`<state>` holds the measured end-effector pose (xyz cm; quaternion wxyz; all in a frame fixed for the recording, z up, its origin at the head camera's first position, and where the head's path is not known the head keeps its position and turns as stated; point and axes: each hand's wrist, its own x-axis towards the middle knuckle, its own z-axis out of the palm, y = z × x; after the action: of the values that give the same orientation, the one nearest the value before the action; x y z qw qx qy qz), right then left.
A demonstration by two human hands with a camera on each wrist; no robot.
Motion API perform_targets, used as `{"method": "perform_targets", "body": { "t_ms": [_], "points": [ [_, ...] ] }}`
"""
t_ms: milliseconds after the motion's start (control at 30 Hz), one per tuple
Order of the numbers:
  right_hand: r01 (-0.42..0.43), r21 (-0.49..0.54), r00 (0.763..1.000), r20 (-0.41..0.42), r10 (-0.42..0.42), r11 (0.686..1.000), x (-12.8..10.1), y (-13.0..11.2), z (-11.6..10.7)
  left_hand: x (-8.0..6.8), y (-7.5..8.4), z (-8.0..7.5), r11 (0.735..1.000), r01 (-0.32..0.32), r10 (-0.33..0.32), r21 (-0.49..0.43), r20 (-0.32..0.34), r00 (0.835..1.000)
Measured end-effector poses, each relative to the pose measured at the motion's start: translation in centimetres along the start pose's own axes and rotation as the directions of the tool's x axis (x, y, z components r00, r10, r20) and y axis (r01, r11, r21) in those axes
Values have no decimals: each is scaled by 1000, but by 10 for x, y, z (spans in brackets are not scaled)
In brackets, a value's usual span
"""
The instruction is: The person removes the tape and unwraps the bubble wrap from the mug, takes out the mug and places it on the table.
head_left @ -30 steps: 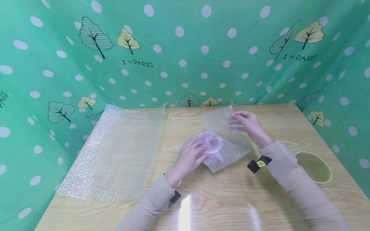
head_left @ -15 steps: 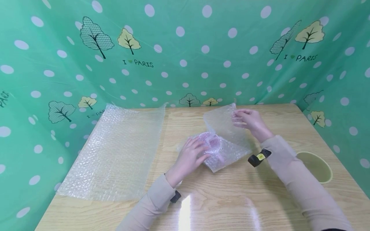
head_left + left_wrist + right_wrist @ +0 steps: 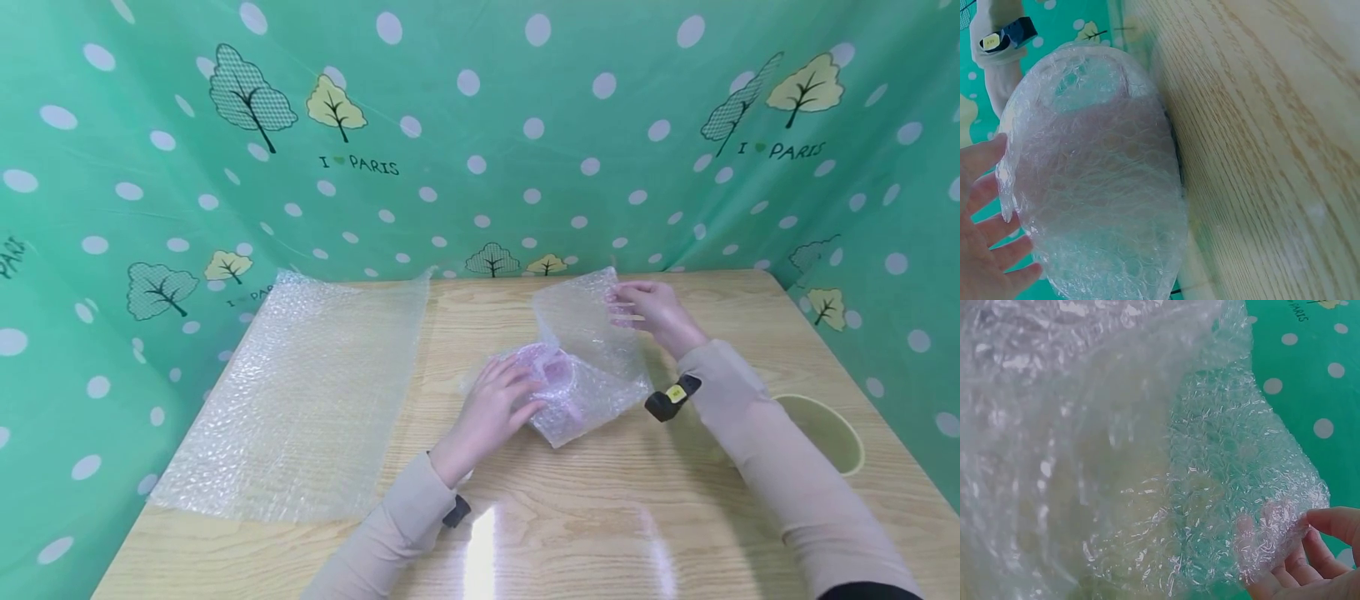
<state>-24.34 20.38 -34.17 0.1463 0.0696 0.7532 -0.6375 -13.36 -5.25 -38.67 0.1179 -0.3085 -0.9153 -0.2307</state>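
A pink, round-rimmed thing like a cup (image 3: 557, 372) lies under bubble wrap (image 3: 588, 321) at the middle of the table. My left hand (image 3: 491, 404) rests on its near left side, fingers nearly straight. Up close in the left wrist view, the wrapped bundle (image 3: 1104, 169) looks rounded and cloudy pink, and the fingers touch its side. Between thumb and fingers, my right hand (image 3: 654, 315) pinches the far right corner of the wrap and holds that flap raised. The right wrist view shows the stretched bubble wrap (image 3: 1229, 469) with thumb and fingers at its edge.
A second bubble wrap sheet (image 3: 300, 408) lies flat on the left of the wooden table (image 3: 540, 517). Partly behind the right forearm stands a pale yellow-green round container (image 3: 825, 429). A green dotted cloth (image 3: 480, 125) hangs behind and at the sides.
My right hand has moved slightly right and a little up, drawing the pinched bubble wrap flap with it. The left hand stays in place on the bundle.
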Motion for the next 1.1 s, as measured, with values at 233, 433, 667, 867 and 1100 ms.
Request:
{"method": "perform_targets", "body": {
  "t_ms": [233,433,667,867,1100],
  "points": [
    [-8,-11,1000,7,8,1000,5,2,-4,0,0,1,1000,8,-8,4,11,1000],
    [-16,-30,1000,18,17,999,9,3,-7,0,0,0,1000,8,-8,-3,9,1000],
    [-41,-48,999,10,42,998,15,5,-9,0,0,0,1000,7,-7,-1,9,1000],
    [-66,-62,998,10,67,996,18,8,-10,0,0,0,1000,-4,4,-6,-5,1000],
    [-97,-33,995,7,97,995,22,10,-11,0,-1,1,1000,-20,20,6,-18,1000]
  ]
}}
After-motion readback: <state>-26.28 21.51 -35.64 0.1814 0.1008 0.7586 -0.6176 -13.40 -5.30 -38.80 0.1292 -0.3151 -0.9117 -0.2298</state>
